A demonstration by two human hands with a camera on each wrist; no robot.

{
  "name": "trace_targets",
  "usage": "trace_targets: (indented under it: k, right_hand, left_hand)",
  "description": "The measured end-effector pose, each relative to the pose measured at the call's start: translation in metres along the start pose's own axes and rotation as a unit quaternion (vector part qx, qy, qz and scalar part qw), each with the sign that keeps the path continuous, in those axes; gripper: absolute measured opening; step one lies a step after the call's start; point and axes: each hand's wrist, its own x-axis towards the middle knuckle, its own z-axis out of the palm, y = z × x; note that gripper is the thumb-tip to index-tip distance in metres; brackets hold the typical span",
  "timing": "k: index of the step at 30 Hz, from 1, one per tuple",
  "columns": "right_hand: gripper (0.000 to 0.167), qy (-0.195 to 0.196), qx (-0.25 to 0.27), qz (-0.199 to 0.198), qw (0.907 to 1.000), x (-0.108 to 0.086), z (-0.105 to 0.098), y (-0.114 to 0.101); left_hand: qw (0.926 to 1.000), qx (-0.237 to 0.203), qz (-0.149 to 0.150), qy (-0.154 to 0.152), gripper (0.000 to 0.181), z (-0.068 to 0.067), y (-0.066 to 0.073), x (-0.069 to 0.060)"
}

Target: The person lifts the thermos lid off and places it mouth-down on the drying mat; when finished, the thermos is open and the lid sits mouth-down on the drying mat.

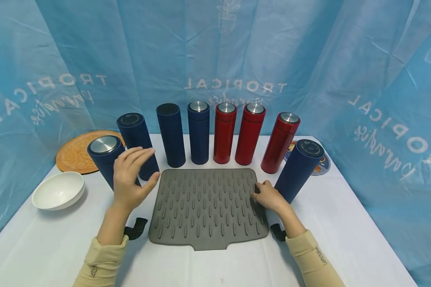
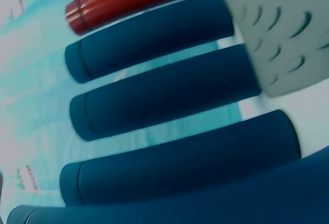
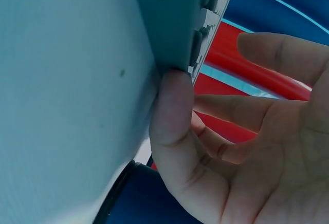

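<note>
A grey rubber mat (image 1: 208, 235) with rows of raised ridges lies on the table in front of me. My right hand (image 1: 270, 196) pinches its right edge; in the right wrist view the thumb (image 3: 177, 100) presses against the edge of the mat (image 3: 172, 18), with other fingers partly hidden behind. My left hand (image 1: 129, 177) is raised beside the mat's left edge, fingers extended and holding nothing. Behind it stands a blue flask with a silver lid (image 1: 105, 153). Another blue flask (image 1: 291, 175) with a dark lid stands just beyond my right hand.
Along the back stand more blue flasks (image 1: 171, 135) and several red flasks (image 1: 225, 133). At left are a white bowl (image 1: 59, 191) and a round orange-brown board (image 1: 73, 153). A patterned round mat (image 1: 322, 165) lies at right, partly hidden. Blue curtains (image 1: 215, 48) surround the table.
</note>
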Motion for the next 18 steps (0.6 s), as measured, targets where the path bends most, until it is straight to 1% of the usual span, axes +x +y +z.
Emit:
trace_targets:
  k: [2, 3, 6, 8, 12, 15, 18]
  right_hand:
    - [0.058, 0.001, 0.0, 0.001, 1.0, 0.0, 0.001, 0.001]
    - [0.058, 0.003, 0.0, 0.001, 1.0, 0.0, 0.001, 0.002]
    - [0.058, 0.007, -0.003, 0.002, 1.0, 0.0, 0.001, 0.002]
    - [0.058, 0.008, -0.004, 0.003, 1.0, -0.001, 0.001, 0.002]
    - [0.059, 0.004, -0.004, 0.002, 1.0, -0.002, 0.0, 0.0]
    - [0.058, 0.001, -0.008, 0.004, 1.0, -0.002, 0.0, -0.001]
    - [0.058, -0.002, -0.012, 0.006, 0.9999, -0.002, 0.001, -0.001]
  left_hand:
    - [0.9991, 0.005, -0.002, 0.043, 0.052, -0.003, 0.0, 0.003]
    - [0.9983, 0.008, -0.005, 0.058, 0.052, -0.005, -0.001, 0.005]
    - [0.9955, 0.02, -0.027, 0.088, 0.052, -0.011, -0.004, 0.008]
    - [0.9934, 0.029, -0.048, 0.101, 0.055, -0.016, -0.007, 0.009]
    - [0.9891, 0.048, -0.093, 0.103, 0.062, -0.026, -0.018, 0.006]
    - [0.9865, 0.051, -0.13, 0.085, 0.068, -0.032, -0.028, 0.001]
    - [0.9829, 0.034, -0.17, 0.061, 0.075, -0.038, -0.037, -0.005]
